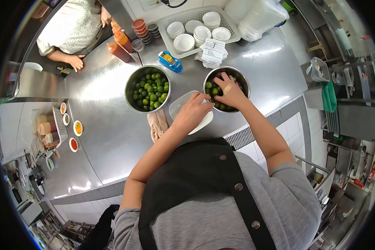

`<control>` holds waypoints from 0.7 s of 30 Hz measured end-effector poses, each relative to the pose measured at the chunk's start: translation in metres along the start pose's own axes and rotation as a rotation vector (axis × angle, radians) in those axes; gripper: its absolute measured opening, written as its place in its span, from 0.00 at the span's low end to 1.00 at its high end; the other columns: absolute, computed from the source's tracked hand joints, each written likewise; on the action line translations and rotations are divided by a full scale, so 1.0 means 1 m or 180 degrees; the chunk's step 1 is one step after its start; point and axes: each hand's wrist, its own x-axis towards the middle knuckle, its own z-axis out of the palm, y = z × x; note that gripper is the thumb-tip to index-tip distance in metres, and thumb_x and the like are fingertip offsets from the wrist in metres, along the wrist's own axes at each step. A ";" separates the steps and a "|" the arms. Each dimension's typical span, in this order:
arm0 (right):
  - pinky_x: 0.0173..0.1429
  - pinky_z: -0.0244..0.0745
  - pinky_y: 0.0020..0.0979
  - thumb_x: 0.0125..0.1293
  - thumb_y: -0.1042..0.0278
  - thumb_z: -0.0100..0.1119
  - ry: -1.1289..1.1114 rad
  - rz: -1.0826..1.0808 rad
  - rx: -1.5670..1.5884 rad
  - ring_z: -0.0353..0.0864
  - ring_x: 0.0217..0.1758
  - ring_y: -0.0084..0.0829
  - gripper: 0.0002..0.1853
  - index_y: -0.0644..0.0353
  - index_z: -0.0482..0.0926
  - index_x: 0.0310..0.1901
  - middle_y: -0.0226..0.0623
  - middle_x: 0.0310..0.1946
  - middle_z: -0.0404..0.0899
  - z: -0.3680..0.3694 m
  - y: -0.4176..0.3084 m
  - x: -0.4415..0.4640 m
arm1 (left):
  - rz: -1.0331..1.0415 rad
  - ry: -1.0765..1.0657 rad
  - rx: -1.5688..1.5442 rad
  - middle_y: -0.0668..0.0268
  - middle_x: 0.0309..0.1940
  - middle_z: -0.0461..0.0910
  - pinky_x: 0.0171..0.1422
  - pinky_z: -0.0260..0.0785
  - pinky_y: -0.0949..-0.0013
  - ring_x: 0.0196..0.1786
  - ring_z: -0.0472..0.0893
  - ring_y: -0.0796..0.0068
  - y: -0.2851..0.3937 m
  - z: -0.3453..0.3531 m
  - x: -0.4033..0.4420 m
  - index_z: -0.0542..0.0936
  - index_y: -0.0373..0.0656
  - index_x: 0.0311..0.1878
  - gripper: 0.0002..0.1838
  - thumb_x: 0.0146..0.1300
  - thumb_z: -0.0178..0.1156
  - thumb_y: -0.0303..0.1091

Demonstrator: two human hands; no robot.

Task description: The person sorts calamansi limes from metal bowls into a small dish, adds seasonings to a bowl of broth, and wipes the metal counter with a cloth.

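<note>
A steel bowl of dark limes (218,107) stands at the right, and my right hand (230,92) reaches into it. Its fingers are spread over the fruit, with a small plaster on the back of the hand. My left hand (192,111) lies across a whitish plastic container (177,104) beside this bowl. The fingers of that hand are bent at the container's right rim, near the bowl's edge; the forearm and hand cover much of the container. To the left stands another steel bowl (127,98) filled with green limes (152,89).
A crumpled beige cloth (157,125) lies below the left bowl. Behind are a blue tape dispenser (170,62), paper slips (213,53), a crate (166,26) of white bowls and sauce bottles (119,52). Another person's hand (75,62) rests at the counter's far left.
</note>
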 end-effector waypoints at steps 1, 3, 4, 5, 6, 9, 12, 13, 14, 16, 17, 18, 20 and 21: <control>0.72 0.64 0.63 0.50 0.63 0.75 0.0002 -0.0075 0.0080 0.67 0.68 0.60 0.34 0.54 0.71 0.59 0.45 0.64 0.64 0.002 0.000 0.001 | -0.0008 0.0044 -0.0038 0.62 0.51 0.80 0.57 0.75 0.58 0.57 0.77 0.59 0.001 0.001 -0.001 0.87 0.42 0.44 0.11 0.56 0.68 0.25; 0.71 0.65 0.61 0.51 0.63 0.75 0.0117 0.0012 0.0173 0.68 0.67 0.63 0.33 0.53 0.70 0.59 0.46 0.63 0.65 0.007 -0.003 0.001 | 0.0004 0.0139 -0.0132 0.61 0.50 0.80 0.56 0.76 0.58 0.55 0.78 0.59 -0.002 0.004 -0.001 0.88 0.41 0.42 0.10 0.56 0.68 0.24; 0.68 0.68 0.62 0.51 0.62 0.75 0.0156 0.0000 0.0197 0.67 0.67 0.66 0.34 0.52 0.70 0.60 0.46 0.64 0.65 0.011 -0.005 0.002 | 0.0021 0.0186 -0.0189 0.61 0.49 0.80 0.56 0.76 0.58 0.54 0.78 0.59 -0.005 0.006 -0.001 0.88 0.41 0.42 0.09 0.56 0.68 0.24; 0.65 0.71 0.64 0.52 0.61 0.75 0.0194 -0.0006 0.0223 0.67 0.67 0.70 0.34 0.50 0.69 0.60 0.47 0.64 0.65 0.015 -0.008 0.002 | 0.0038 0.0227 -0.0249 0.61 0.48 0.80 0.55 0.77 0.59 0.53 0.79 0.58 -0.007 0.007 -0.001 0.88 0.40 0.41 0.09 0.56 0.68 0.23; 0.64 0.70 0.66 0.53 0.59 0.75 0.0316 0.0215 0.0134 0.67 0.66 0.71 0.33 0.50 0.70 0.61 0.49 0.62 0.67 0.018 -0.020 0.000 | 0.0041 0.0242 -0.0273 0.60 0.48 0.80 0.55 0.77 0.59 0.52 0.79 0.58 -0.010 0.009 -0.002 0.88 0.40 0.41 0.09 0.56 0.68 0.23; 0.63 0.69 0.68 0.54 0.57 0.74 0.0543 0.0670 -0.0134 0.67 0.65 0.73 0.32 0.50 0.73 0.61 0.50 0.61 0.67 0.022 -0.040 0.001 | 0.0086 0.0306 -0.0378 0.59 0.48 0.81 0.54 0.78 0.60 0.51 0.80 0.58 -0.016 0.011 0.001 0.88 0.39 0.40 0.08 0.56 0.68 0.22; 0.58 0.77 0.54 0.54 0.58 0.73 0.0445 0.0694 -0.0051 0.76 0.59 0.63 0.30 0.51 0.76 0.60 0.51 0.60 0.68 0.018 -0.038 0.010 | 0.0099 0.0340 -0.0462 0.58 0.49 0.81 0.54 0.79 0.61 0.51 0.81 0.59 -0.018 0.010 -0.001 0.88 0.39 0.41 0.08 0.57 0.67 0.22; 0.57 0.79 0.51 0.54 0.59 0.73 0.0361 0.0693 0.0075 0.78 0.57 0.60 0.30 0.51 0.77 0.59 0.51 0.59 0.69 0.015 -0.037 0.011 | 0.0096 0.0308 -0.0444 0.58 0.50 0.81 0.54 0.79 0.61 0.51 0.81 0.59 -0.018 0.010 -0.001 0.88 0.40 0.41 0.08 0.57 0.67 0.22; 0.55 0.79 0.48 0.54 0.59 0.73 0.0402 0.0570 0.0007 0.79 0.54 0.57 0.28 0.52 0.78 0.57 0.50 0.57 0.71 0.013 -0.035 0.011 | 0.0094 0.0282 -0.0427 0.58 0.51 0.81 0.54 0.79 0.61 0.52 0.81 0.58 -0.017 0.010 -0.002 0.88 0.40 0.41 0.09 0.57 0.67 0.22; 0.51 0.81 0.42 0.54 0.60 0.72 0.0467 0.0306 -0.0144 0.83 0.48 0.52 0.24 0.55 0.80 0.54 0.48 0.51 0.76 0.008 -0.029 0.008 | -0.0013 0.0191 -0.0379 0.58 0.51 0.81 0.55 0.79 0.62 0.54 0.81 0.58 -0.016 0.011 -0.006 0.88 0.40 0.42 0.09 0.58 0.67 0.22; 0.51 0.80 0.41 0.55 0.60 0.71 0.0528 0.0168 0.0236 0.83 0.46 0.49 0.22 0.55 0.81 0.51 0.47 0.48 0.77 0.007 -0.019 0.010 | -0.0078 0.0152 -0.0358 0.58 0.51 0.81 0.55 0.78 0.62 0.55 0.81 0.58 -0.015 0.011 -0.008 0.88 0.40 0.43 0.09 0.59 0.67 0.23; 0.50 0.80 0.41 0.56 0.61 0.70 0.0579 0.0027 0.0616 0.83 0.44 0.47 0.19 0.56 0.82 0.49 0.45 0.44 0.79 0.007 -0.001 0.013 | -0.0096 0.0236 -0.0393 0.58 0.51 0.81 0.55 0.78 0.62 0.55 0.81 0.58 -0.014 0.010 -0.011 0.87 0.40 0.43 0.09 0.59 0.67 0.23; 0.37 0.78 0.34 0.59 0.63 0.68 0.0215 -0.0274 0.1788 0.81 0.36 0.31 0.12 0.57 0.83 0.42 0.37 0.34 0.81 -0.006 0.029 0.022 | -0.0139 0.0395 -0.0469 0.59 0.52 0.81 0.55 0.78 0.62 0.56 0.81 0.58 -0.013 0.004 -0.017 0.87 0.40 0.44 0.09 0.59 0.68 0.22; 0.25 0.69 0.24 0.62 0.65 0.64 -0.0569 0.1095 0.2796 0.76 0.32 0.23 0.10 0.56 0.82 0.44 0.33 0.37 0.80 -0.042 0.009 0.013 | -0.0281 0.0480 -0.0659 0.59 0.52 0.81 0.55 0.78 0.62 0.55 0.82 0.58 -0.013 -0.001 -0.018 0.87 0.40 0.44 0.09 0.59 0.68 0.22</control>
